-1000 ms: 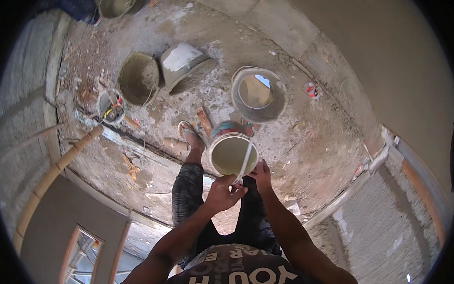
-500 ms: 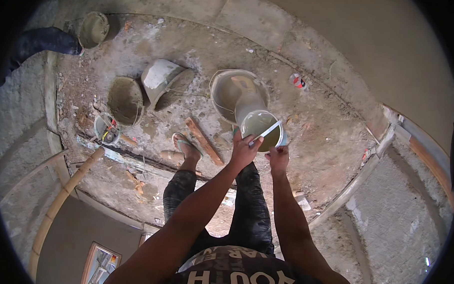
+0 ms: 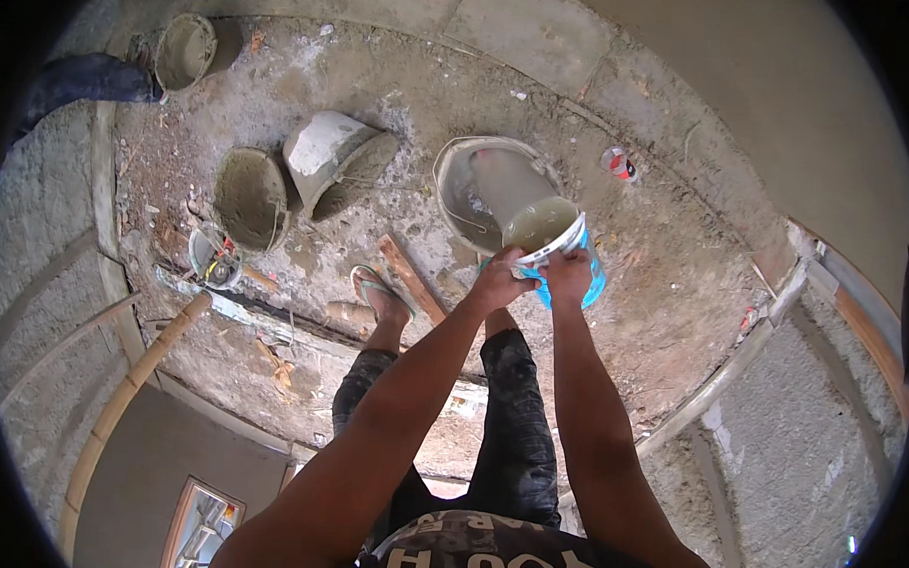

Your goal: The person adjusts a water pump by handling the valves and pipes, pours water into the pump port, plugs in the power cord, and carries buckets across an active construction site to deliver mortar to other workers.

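A small blue-and-white plastic bucket (image 3: 596,277) is tipped away from me, and murky greyish water pours over its far rim. My left hand (image 3: 503,283) grips the left side of its near rim, fingers closed. Beside it, my right hand (image 3: 568,276) is closed on the rim's near right. The stream falls into a large mortar-crusted bucket (image 3: 445,199) standing on the ground just beyond, with its wire handle hanging over the near side. Grey liquid covers part of that bucket's inside.
To the left are a bucket on its side (image 3: 324,151), a dirty upright bucket (image 3: 245,192) and a small tool pail (image 3: 215,260). A wooden plank (image 3: 412,280) lies by my sandalled foot. A plastic cup (image 3: 617,163) is at right. Another person's leg (image 3: 91,78) stands near a far-left bucket (image 3: 185,52).
The small bucket has tilted further, showing its blue outside, and the pouring stream has broadened. My right hand has moved up onto the near rim.
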{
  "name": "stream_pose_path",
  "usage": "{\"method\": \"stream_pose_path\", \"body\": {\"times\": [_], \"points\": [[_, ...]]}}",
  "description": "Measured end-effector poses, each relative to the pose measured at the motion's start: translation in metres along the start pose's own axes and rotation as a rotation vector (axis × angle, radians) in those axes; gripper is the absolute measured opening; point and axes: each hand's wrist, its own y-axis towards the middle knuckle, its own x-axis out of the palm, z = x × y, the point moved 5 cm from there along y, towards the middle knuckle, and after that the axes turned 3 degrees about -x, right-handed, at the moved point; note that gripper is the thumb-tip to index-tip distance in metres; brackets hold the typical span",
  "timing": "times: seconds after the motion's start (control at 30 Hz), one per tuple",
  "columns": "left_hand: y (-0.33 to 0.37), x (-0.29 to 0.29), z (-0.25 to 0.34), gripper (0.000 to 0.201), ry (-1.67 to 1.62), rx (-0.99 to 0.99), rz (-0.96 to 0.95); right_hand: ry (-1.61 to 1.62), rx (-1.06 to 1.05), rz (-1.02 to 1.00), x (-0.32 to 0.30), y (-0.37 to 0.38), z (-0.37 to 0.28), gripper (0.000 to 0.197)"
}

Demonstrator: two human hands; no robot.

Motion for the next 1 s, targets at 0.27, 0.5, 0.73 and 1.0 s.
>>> {"method": "stream_pose_path", "body": {"times": [0.27,0.5,0.73,1.0], "points": [[0.050,-0.015,-0.045,0.033,-0.129,-0.134,0.140,-0.208,-0.278,-0.034,0.053,0.042,-0.061,0.031],[0.079,-0.023,-0.129,0.040,-0.458,-0.202,0.189,0.488,0.007,-0.325,0.048,0.025,-0.093,0.017],[0.076,-0.015,-0.131,0.058,-0.801,-0.395,0.168,-0.536,-0.858,0.276,-0.007,0.212,0.004,0.038],[-0.029,-0.114,-0.185,0.047,-1.254,-0.596,0.195,-1.198,-0.283,-0.039,0.017,0.384,0.100,0.037]]}}
